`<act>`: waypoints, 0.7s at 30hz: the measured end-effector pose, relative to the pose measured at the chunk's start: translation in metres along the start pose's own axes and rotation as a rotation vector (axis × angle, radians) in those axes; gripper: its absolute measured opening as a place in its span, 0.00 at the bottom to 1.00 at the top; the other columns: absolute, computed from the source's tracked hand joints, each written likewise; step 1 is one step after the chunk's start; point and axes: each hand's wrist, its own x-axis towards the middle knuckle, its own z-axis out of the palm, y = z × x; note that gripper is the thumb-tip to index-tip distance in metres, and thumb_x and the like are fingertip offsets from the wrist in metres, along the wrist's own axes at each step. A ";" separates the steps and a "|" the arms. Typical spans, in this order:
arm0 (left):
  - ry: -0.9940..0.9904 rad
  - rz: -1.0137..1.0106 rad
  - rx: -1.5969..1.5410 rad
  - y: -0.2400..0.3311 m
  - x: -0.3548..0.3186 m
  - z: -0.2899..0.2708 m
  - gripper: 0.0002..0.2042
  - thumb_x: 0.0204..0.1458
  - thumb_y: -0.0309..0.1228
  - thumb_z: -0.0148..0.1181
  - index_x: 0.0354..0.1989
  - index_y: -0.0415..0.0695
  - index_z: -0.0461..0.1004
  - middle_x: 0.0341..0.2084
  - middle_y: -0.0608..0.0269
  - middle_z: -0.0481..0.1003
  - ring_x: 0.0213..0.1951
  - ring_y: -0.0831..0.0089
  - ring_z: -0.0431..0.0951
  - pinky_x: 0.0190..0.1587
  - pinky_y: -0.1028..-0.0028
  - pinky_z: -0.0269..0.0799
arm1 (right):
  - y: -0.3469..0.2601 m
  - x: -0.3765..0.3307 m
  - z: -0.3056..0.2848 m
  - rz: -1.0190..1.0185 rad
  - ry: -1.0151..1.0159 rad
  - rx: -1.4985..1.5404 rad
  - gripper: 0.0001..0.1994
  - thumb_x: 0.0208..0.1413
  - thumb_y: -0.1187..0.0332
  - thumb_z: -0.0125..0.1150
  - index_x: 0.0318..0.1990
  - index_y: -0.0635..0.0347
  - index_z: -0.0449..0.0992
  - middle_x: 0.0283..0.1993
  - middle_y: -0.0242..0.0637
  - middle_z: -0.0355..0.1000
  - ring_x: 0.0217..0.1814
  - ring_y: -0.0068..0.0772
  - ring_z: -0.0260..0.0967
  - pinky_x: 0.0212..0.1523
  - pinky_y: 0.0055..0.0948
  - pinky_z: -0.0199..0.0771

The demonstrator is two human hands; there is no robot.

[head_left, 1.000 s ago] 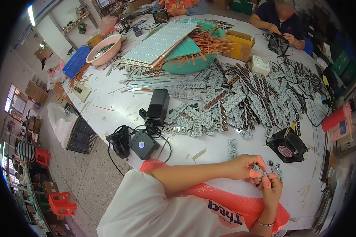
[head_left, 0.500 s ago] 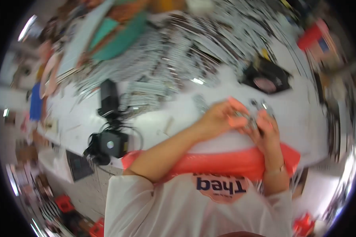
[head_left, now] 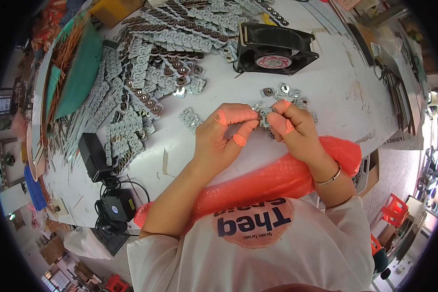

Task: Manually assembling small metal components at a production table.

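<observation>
Between my two hands is a small grey metal strip with perforated plates, partly covered by the fingers. My left hand pinches its near-left end between thumb and forefinger. My right hand grips the other side, thumb and forefinger pressed together, the other fingers curled. Orange finger cots sit on the thumbs and forefingers. Just beyond the hands lie a few loose pieces with round metal discs, some hidden behind the right hand. To the left of my left hand rests another short grey strip.
A black cooling fan stands beyond the hands. Many plate strips pile up at the far left, beside a teal basin of thin brown wires. A black adapter and cable lie left. Red bubble wrap lines the table's near edge.
The whole view has turned and sharpened, so the fan and pile appear shifted left and up. Both hands stay together on the piece, with the left hand's fingers now straighter.
</observation>
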 end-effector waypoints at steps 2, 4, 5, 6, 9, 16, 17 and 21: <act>0.017 -0.008 0.061 0.000 -0.001 -0.001 0.11 0.50 0.15 0.58 0.41 0.38 0.69 0.37 0.56 0.73 0.41 0.70 0.74 0.43 0.73 0.73 | 0.003 0.001 0.000 -0.021 -0.006 -0.024 0.12 0.61 0.63 0.53 0.28 0.58 0.67 0.17 0.23 0.61 0.18 0.11 0.52 0.19 0.15 0.52; 0.044 -0.061 0.022 0.000 -0.002 0.001 0.11 0.50 0.15 0.58 0.41 0.38 0.70 0.37 0.56 0.73 0.41 0.70 0.75 0.43 0.74 0.73 | 0.006 0.002 0.001 -0.069 -0.064 -0.046 0.11 0.61 0.63 0.53 0.29 0.58 0.67 0.17 0.22 0.60 0.18 0.11 0.52 0.19 0.15 0.52; 0.076 -0.109 -0.016 0.000 -0.001 0.002 0.11 0.49 0.15 0.59 0.41 0.38 0.70 0.37 0.55 0.73 0.41 0.70 0.75 0.42 0.74 0.73 | 0.003 0.003 0.002 -0.065 -0.061 -0.045 0.11 0.61 0.63 0.53 0.29 0.58 0.67 0.17 0.22 0.60 0.18 0.11 0.52 0.19 0.15 0.52; 0.072 -0.111 -0.019 0.000 -0.001 0.002 0.11 0.49 0.15 0.59 0.41 0.38 0.70 0.37 0.55 0.73 0.41 0.70 0.75 0.42 0.74 0.73 | -0.004 0.003 0.004 0.029 -0.042 0.037 0.11 0.61 0.63 0.53 0.29 0.58 0.67 0.18 0.22 0.60 0.18 0.11 0.53 0.19 0.15 0.52; 0.115 -0.119 -0.085 -0.002 0.002 0.002 0.12 0.49 0.14 0.59 0.42 0.38 0.70 0.38 0.55 0.73 0.40 0.70 0.75 0.42 0.75 0.73 | -0.010 0.006 0.003 0.145 -0.001 0.177 0.10 0.61 0.63 0.53 0.30 0.58 0.67 0.18 0.23 0.61 0.18 0.11 0.53 0.19 0.15 0.52; 0.033 -0.004 0.054 -0.004 0.000 0.000 0.13 0.49 0.14 0.58 0.43 0.38 0.70 0.39 0.53 0.73 0.40 0.70 0.75 0.41 0.75 0.74 | -0.003 0.005 0.001 0.056 -0.041 0.032 0.11 0.61 0.62 0.54 0.30 0.59 0.67 0.19 0.23 0.61 0.18 0.10 0.52 0.19 0.15 0.51; 0.045 -0.020 0.050 -0.004 0.000 0.001 0.12 0.50 0.14 0.58 0.42 0.38 0.70 0.39 0.53 0.73 0.40 0.70 0.75 0.41 0.74 0.73 | -0.005 0.004 0.001 0.057 -0.040 0.033 0.11 0.61 0.62 0.54 0.30 0.59 0.67 0.19 0.23 0.61 0.18 0.10 0.52 0.19 0.15 0.51; 0.127 -0.045 -0.032 -0.001 0.003 0.003 0.11 0.50 0.15 0.58 0.41 0.38 0.71 0.38 0.54 0.73 0.40 0.70 0.75 0.41 0.74 0.73 | -0.011 0.005 0.003 0.189 -0.004 0.204 0.11 0.60 0.62 0.55 0.30 0.59 0.68 0.17 0.23 0.61 0.17 0.11 0.52 0.18 0.15 0.50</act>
